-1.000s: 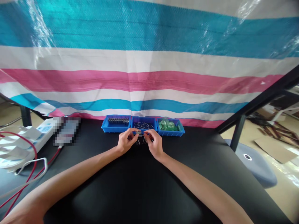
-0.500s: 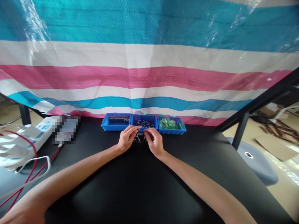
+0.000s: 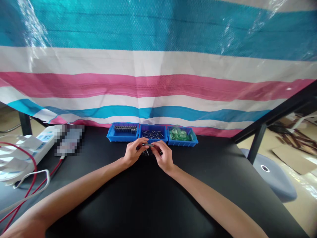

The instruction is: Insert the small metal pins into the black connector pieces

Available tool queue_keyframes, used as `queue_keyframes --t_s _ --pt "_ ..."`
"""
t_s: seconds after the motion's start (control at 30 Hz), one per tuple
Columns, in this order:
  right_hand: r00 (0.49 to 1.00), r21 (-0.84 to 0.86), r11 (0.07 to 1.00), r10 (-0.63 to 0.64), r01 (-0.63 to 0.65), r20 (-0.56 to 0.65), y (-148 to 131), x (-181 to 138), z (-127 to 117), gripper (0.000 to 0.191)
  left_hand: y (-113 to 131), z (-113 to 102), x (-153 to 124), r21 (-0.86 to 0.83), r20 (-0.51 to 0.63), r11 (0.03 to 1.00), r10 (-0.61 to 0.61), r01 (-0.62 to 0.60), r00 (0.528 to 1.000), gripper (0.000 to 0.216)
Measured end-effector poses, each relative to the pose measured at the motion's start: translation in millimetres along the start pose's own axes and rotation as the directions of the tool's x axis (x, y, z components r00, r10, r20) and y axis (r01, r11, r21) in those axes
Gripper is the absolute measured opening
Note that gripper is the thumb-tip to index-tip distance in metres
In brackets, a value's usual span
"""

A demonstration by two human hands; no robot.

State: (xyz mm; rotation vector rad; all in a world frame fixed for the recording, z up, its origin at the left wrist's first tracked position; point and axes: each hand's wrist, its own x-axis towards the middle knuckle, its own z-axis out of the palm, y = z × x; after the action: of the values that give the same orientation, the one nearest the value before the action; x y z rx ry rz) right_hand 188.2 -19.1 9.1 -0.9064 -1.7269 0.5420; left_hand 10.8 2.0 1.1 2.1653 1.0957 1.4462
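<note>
My left hand [image 3: 133, 152] and my right hand [image 3: 163, 155] meet over the black table [image 3: 148, 205], just in front of the middle blue tray [image 3: 153, 134]. Both pinch a small metal part [image 3: 149, 145] between thumb and fingertips. A few loose metal pins [image 3: 147, 152] lie on the table under the hands. The middle tray holds small metal pins. The left blue tray [image 3: 123, 132] carries a row of dark cylindrical parts. The right blue tray [image 3: 182, 136] is filled with green parts.
A striped blue, white and pink tarp [image 3: 158, 66] hangs behind the trays. At the left lie a white power strip [image 3: 37, 145], red and white cables [image 3: 27, 178] and a blurred object [image 3: 69, 140]. A grey stool [image 3: 272, 175] stands beyond the right edge.
Both hands stay pinched together at the same spot in front of the middle tray. The view has shifted slightly down, and the fingertips have drawn closer together.
</note>
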Motion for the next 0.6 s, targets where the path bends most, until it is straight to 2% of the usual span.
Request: queue_keyframes --t_s 0.2,0.3,0.47,0.53,0.6 --pt "0.997 -0.012 0.997 0.077 -0.077 -0.024 -0.1 2.7 0.0 0.014 7.1 -1.8 7.7 0.007 0.005 0.999 0.037 -0.037 0.999 0.015" --pt "0.996 -0.038 0.995 0.092 -0.092 -0.004 0.7 4.6 0.8 0.015 10.2 -2.5 7.9 -0.027 0.007 0.999 -0.018 0.018 1.0 0.015" --pt "0.988 -0.045 0.987 0.155 -0.156 -0.023 0.3 6.1 -0.2 0.02 12.4 -2.5 4.8 -0.14 0.001 0.973 -0.187 0.186 0.982 0.019" --pt "0.987 -0.028 0.987 0.157 -0.158 -0.029 -0.2 5.7 -1.0 0.019 11.4 -2.4 4.7 -0.147 0.003 0.968 -0.205 0.203 0.979 0.019" --pt "0.986 -0.015 0.986 0.166 -0.166 -0.036 -0.7 5.2 -1.6 0.019 9.6 -2.8 5.8 -0.091 0.005 0.982 -0.165 0.165 0.986 0.02"
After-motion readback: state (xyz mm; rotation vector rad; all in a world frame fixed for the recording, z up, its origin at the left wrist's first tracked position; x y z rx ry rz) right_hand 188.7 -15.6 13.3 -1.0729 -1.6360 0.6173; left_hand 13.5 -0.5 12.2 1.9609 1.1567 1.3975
